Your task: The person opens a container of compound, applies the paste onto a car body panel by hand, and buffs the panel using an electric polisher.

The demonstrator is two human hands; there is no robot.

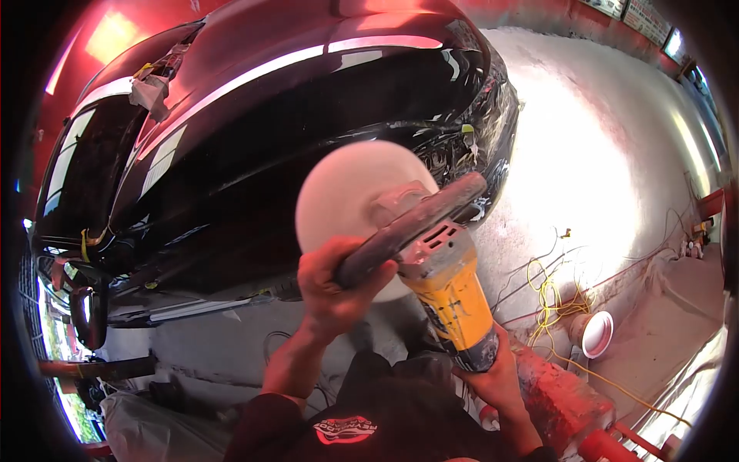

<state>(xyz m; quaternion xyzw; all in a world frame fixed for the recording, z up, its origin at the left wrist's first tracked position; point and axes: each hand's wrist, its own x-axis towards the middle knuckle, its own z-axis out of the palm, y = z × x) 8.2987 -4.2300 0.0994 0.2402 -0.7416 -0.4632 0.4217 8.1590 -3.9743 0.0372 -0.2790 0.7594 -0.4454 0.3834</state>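
Observation:
A yellow and black power polisher (456,304) is held at a tilt in front of me, with a large round white pad (339,196) at its head. My left hand (332,285) wraps round one end of its dark bar-shaped handle (416,227). At the rear of the tool's body, my right hand (496,373) is closed round the black end. Behind the pad is a glossy black car (262,131); I cannot tell whether the pad touches the paint. Part of the car's side is hidden by the pad and handle.
Clear plastic film (493,115) covers the car's front end. On the floor at right lie a tangled yellow cord (545,296) and a white-ended bucket (596,335). A worn red beam-like object (550,385) is near my right arm. Grey sheeting (146,427) lies at lower left.

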